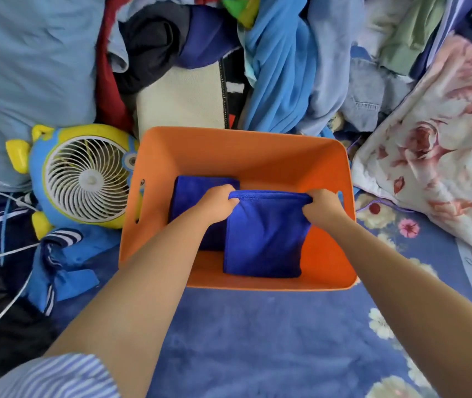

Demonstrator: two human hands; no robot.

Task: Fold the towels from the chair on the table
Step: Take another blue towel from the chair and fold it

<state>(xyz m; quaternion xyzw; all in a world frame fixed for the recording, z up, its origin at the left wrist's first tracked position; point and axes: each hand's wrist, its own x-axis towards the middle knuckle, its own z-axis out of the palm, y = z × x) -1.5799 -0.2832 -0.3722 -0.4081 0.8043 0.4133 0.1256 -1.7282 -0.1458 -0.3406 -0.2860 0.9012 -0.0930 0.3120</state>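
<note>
Both my arms reach up the frame's centre into the orange plastic bin (246,156). My left hand (219,201) and right hand (322,203) pinch, fingers curled, the folded royal-blue towel (266,239) by its top edge; behind it a second blue folded towel (197,191) lies at the bin's left.

From here I see a folded blue towel (266,239) of soft, matt, plush cloth with a stitched hem, and a second blue towel (197,186) of the same nap. The orange bin (246,150) looks like smooth matt plastic. The fan (85,176) is glossy plastic (its grille white). The floral blanket (257,340) underneath looks fleecy and matt.
</note>
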